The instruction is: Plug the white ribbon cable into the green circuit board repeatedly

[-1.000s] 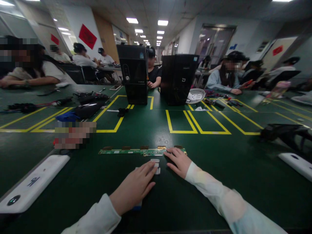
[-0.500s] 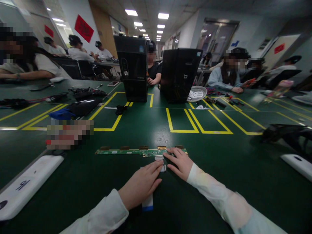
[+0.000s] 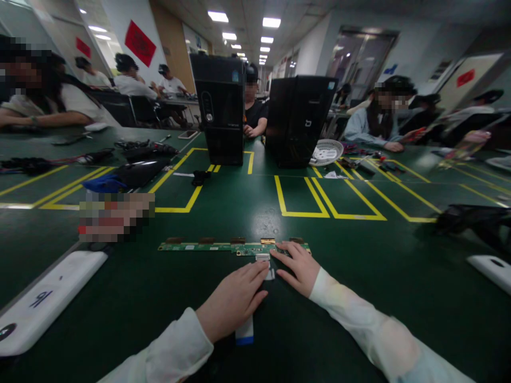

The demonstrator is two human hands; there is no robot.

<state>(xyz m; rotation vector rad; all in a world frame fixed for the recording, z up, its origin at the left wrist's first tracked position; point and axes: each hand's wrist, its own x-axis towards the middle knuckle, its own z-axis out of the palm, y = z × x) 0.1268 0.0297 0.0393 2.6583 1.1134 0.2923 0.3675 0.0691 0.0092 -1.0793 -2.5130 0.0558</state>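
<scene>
A long, narrow green circuit board [image 3: 215,247] lies across the table in front of me, with several brown flex tabs along its far edge. A white flat ribbon cable [image 3: 244,331] with a blue end runs from the board's near side toward me. My left hand [image 3: 235,298] lies over this cable, fingers stretched out, fingertips just short of the white connector [image 3: 262,257]; it covers the cable's middle. On the right part of the board rests my right hand [image 3: 296,266], fingers spread, fingertips touching the board near the connector and hiding some of its right end.
Two black computer towers [image 3: 219,106] [image 3: 297,119] stand at the back, a person behind them. White devices [image 3: 51,306] [image 3: 489,268] lie left and right. Beyond are a white basket [image 3: 328,152], cables [image 3: 139,151], a blue cloth-like item [image 3: 104,183] and yellow tape lines [image 3: 305,214]. Other people sit around.
The camera view has shifted slightly, so everything sits a little further right. Both hands, the circuit board and the ribbon cable keep practically the same places relative to one another.
</scene>
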